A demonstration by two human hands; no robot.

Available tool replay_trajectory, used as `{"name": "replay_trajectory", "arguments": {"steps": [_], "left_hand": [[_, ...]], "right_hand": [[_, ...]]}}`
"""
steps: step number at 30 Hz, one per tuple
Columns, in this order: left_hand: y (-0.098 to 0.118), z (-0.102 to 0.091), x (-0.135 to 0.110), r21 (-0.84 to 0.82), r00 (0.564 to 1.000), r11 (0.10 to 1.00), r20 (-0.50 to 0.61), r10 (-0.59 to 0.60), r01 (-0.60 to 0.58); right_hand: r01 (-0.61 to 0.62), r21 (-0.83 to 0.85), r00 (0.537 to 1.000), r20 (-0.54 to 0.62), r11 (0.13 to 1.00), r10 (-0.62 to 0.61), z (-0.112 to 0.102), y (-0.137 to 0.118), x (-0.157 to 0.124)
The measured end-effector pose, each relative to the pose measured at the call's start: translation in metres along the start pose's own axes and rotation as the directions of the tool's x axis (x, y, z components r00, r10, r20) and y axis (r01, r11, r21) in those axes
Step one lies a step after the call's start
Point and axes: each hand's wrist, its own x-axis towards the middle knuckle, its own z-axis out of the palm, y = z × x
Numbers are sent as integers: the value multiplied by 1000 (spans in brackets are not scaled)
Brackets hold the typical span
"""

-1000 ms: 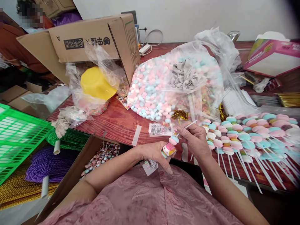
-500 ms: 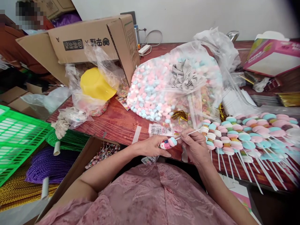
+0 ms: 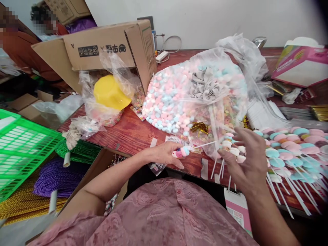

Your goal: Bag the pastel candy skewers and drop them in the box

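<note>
My left hand [image 3: 166, 155] is closed around a marshmallow stick [image 3: 183, 152], its pink, white and blue candy end showing at the fingertips. The thin white stick points right towards my other hand. My right hand [image 3: 246, 160], a little blurred, has its fingers spread and holds nothing I can see. It hovers over several finished-looking marshmallow sticks [image 3: 289, 150] laid in a heap at the table's right edge, and partly hides them. Behind both hands lies a big clear bag of pink, white and blue marshmallows [image 3: 164, 99], with a crumpled grey cloth-like piece [image 3: 206, 83] on top.
A cardboard box [image 3: 107, 44] and a yellow bowl-like item [image 3: 110, 92] in plastic stand at the back left. Left of the red-brown table [image 3: 128, 136] are a green basket [image 3: 28, 150] and purple bundled cords [image 3: 61, 177]. A pink carton [image 3: 302, 63] stands back right. A person [image 3: 23, 51] is far left.
My right hand has let go of the white stick, moved right and spread its fingers over the heap. My left hand still holds the marshmallow stick. The view has shifted slightly.
</note>
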Motion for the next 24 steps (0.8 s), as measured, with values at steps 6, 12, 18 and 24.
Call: {"name": "replay_trajectory", "arguments": {"steps": [6,12,18,24], "left_hand": [[22,-11,0,427,993,899,111,47,-91],[14,-4,2,821,993,561,113,24,-107],[36,-3,-29,786,817,546,-95,569,-289],[-4,27,-28,-181,759,934,-639,125,-307]], "right_hand": [[369,-146,840,475,918,-262,20,-15,-14],[54,-34,888,459,998,-32,68,-25,-47],[-502,341,846,388,795,367,70,-7,-38],[-718,619,667,481,318,569,74,-11,-47]]}}
